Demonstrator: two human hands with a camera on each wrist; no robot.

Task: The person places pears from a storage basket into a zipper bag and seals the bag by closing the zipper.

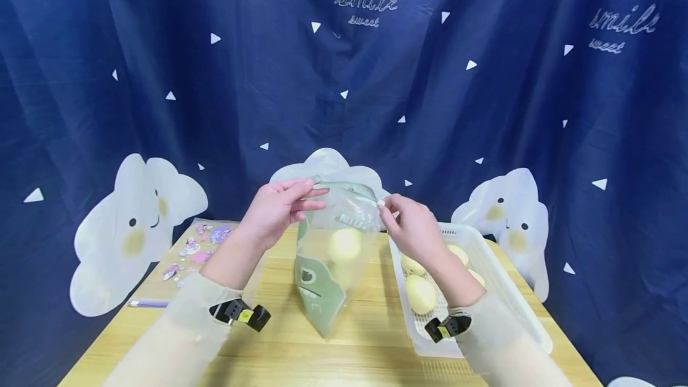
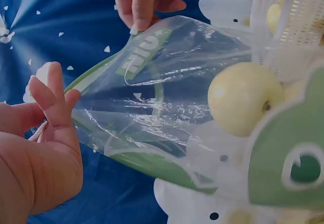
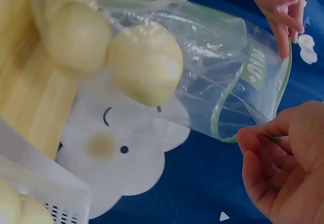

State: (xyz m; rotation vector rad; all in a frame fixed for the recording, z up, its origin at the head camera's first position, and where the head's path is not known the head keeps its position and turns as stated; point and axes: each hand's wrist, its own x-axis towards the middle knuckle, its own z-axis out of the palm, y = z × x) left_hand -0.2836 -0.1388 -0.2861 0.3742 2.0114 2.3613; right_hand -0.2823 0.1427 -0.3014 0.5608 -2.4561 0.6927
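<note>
A clear plastic zip bag [image 1: 321, 297] with green cartoon prints and a green rim hangs upright over the table. Inside it, round pale yellow fruits [image 3: 147, 64] are stacked; two show in the right wrist view. My left hand [image 1: 274, 211] pinches the left end of the rim between thumb and index finger, its other fingers spread. At the rim's opposite end, my right hand [image 1: 412, 226] pinches the edge with thumb and fingertips. Between both hands the mouth is stretched, its two edges slightly apart in the head view. Whether the bag's bottom touches the table cannot be told.
On the right stands a white perforated plastic basket [image 1: 518, 297] with several more yellow fruits [image 1: 421, 294], partly beneath my right forearm. A flat bag with purple and pink prints [image 1: 201, 255] lies at the left of the wooden table [image 1: 365, 351]. Behind hangs a blue curtain [image 1: 279, 64].
</note>
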